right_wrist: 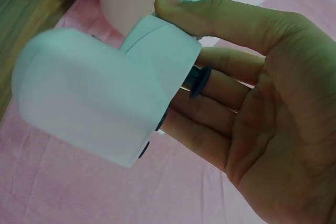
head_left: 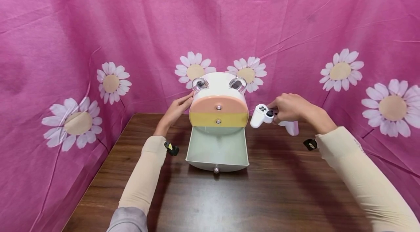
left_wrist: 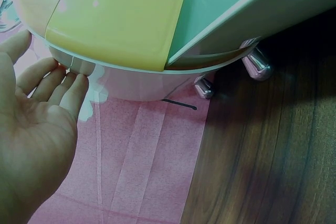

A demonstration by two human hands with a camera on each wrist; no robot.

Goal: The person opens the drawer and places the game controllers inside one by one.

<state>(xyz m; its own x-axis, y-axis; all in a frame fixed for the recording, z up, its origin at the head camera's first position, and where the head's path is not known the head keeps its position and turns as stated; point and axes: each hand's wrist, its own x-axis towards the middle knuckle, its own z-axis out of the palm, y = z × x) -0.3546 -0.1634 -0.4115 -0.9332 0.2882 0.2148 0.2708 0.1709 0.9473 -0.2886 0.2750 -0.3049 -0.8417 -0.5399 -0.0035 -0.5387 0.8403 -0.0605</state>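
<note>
A small rounded drawer box point(head_left: 218, 85) with two shiny eye-like domes stands on the table. Its orange drawer point(head_left: 203, 104) and yellow drawer point(head_left: 200, 120) are closed, while the pale green bottom drawer point(head_left: 216, 148) is pulled out with nothing inside. My left hand point(head_left: 177, 111) rests its extended fingertips against the box's left side, as the left wrist view also shows. Right of the box, my right hand point(head_left: 290, 107) pinches a white game controller point(head_left: 258, 117) by its middle, above the table. Thumb on one face and fingers on the other show in the right wrist view.
The brown wooden table point(head_left: 279, 195) spreads in front of the box. Behind it hangs a pink cloth point(head_left: 157, 24) printed with white daisies. The open drawer's front, with its round knob point(head_left: 216, 169), juts toward me. Short metal legs point(left_wrist: 257, 64) hold the box up.
</note>
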